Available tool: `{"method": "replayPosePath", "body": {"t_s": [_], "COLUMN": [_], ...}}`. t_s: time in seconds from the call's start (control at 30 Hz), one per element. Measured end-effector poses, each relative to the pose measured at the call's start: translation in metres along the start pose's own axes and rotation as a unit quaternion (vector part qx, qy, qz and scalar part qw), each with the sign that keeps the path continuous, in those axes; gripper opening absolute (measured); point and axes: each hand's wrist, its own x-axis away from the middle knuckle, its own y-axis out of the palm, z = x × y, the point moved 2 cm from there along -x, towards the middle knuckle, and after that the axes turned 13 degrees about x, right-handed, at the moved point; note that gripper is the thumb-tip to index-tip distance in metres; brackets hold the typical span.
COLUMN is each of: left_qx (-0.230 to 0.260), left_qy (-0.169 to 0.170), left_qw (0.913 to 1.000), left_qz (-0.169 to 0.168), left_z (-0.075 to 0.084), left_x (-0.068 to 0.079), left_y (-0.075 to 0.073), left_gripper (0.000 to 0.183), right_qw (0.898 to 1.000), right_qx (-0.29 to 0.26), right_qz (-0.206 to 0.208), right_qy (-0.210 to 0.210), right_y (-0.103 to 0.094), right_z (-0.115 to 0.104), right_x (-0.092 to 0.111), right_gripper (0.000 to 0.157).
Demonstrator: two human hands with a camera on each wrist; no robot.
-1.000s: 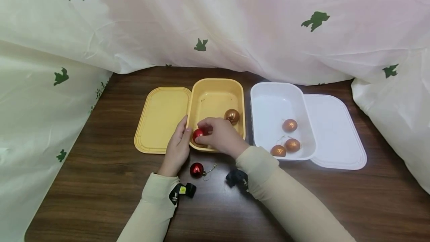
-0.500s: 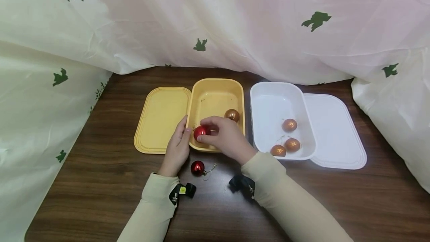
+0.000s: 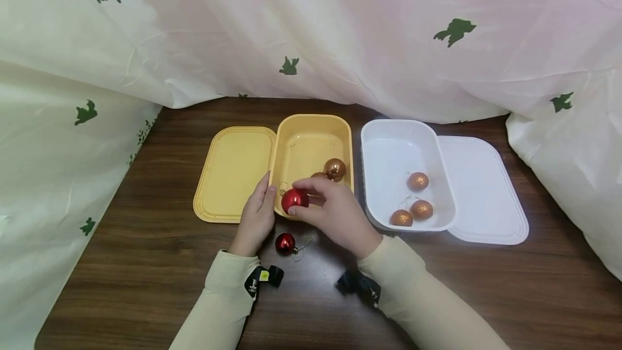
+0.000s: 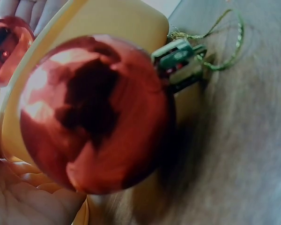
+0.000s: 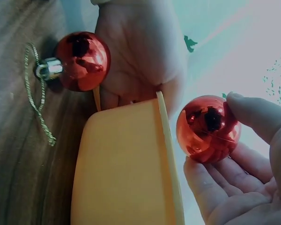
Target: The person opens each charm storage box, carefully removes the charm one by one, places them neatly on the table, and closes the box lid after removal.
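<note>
In the head view, my right hand (image 3: 340, 212) pinches a shiny red Christmas ball (image 3: 294, 200) between thumb and fingers over the front left corner of the yellow box (image 3: 278, 150). The right wrist view shows this red ball (image 5: 208, 129) beyond the box's rim. My left hand (image 3: 256, 217) lies along the box's left side, its fingers straight against the wall. A second red Christmas ball (image 3: 285, 243) with a gold cord rests on the table just in front of the box. Inside the box, a copper ball (image 3: 335, 169) sits against another one, partly hidden by my right hand.
The yellow lid (image 3: 235, 174) lies left of the yellow box. To the right stands a white box (image 3: 389, 150) holding three copper balls, with its white lid (image 3: 486, 190) beside it. A white cloth (image 3: 340, 26) with green birds hangs behind the dark wooden table (image 3: 146, 274).
My right hand has drawn back toward me and to the right with the red ball, which now sits slightly further right. More of the copper balls shows. My left hand stays at the box.
</note>
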Motion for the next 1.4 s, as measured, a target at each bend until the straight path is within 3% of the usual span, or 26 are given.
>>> {"method": "replayPosePath", "body": {"t_s": [0.27, 0.6, 0.93, 1.17, 1.4], "left_qx": [0.008, 0.027, 0.015, 0.016, 0.007], "left_qy": [0.004, 0.0, 0.004, 0.004, 0.007], "left_qw": [1.0, 0.9996, 0.9999, 0.9996, 0.9992], "left_qz": [0.002, -0.003, 0.004, 0.021, 0.039], "left_z": [0.001, 0.002, 0.001, 0.0, 0.001], "left_x": [0.001, 0.002, 0.002, 0.003, 0.004], "left_y": [0.0, 0.001, 0.0, 0.001, 0.004], "left_gripper": [0.049, 0.049, 0.049, 0.048, 0.046], "right_qw": [1.0, 0.998, 0.996, 0.993, 0.994], "right_qx": [-0.005, -0.055, -0.057, -0.1, -0.101], "right_qz": [0.014, 0.035, 0.059, 0.048, 0.04], "right_qy": [0.009, -0.019, -0.035, -0.038, -0.025], "right_y": [-0.004, -0.006, -0.002, 0.008, 0.016], "right_z": [-0.001, 0.004, 0.007, 0.011, 0.017], "right_x": [0.018, 0.036, 0.052, 0.06, 0.067], "right_gripper": [0.042, 0.043, 0.043, 0.044, 0.044]}}
